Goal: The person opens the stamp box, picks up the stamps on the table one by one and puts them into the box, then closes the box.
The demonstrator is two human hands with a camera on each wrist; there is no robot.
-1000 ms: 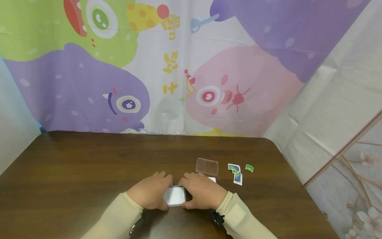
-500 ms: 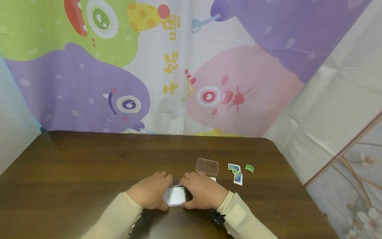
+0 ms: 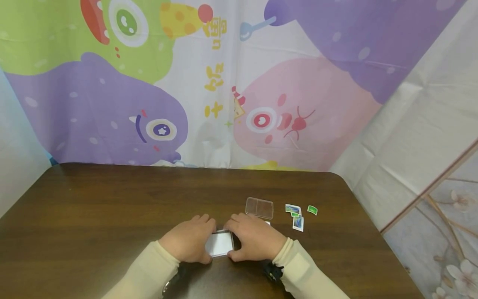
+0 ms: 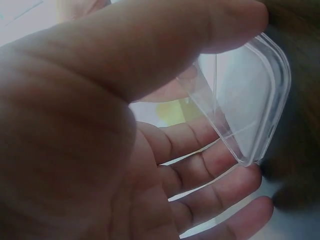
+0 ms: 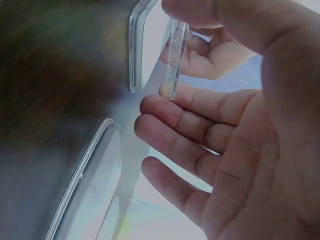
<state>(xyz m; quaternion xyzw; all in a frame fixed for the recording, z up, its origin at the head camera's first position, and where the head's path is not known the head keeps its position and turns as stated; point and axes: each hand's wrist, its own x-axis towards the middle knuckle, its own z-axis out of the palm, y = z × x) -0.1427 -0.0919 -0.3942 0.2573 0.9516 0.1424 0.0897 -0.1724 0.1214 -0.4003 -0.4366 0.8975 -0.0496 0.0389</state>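
Brown table (image 3: 123, 203) — left hand (image 3: 189, 240) and right hand (image 3: 257, 239) in wide pinches across one clear cover (image 5: 175, 59)

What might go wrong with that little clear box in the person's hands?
The clear cover pinched between the left hand and right hand looks tilted against the white-filled case, so it might seat crookedly. Fingertips lie along the cover's edge, so it could slip or nip one. The right hand is also close to another clear piece, which it might knock.
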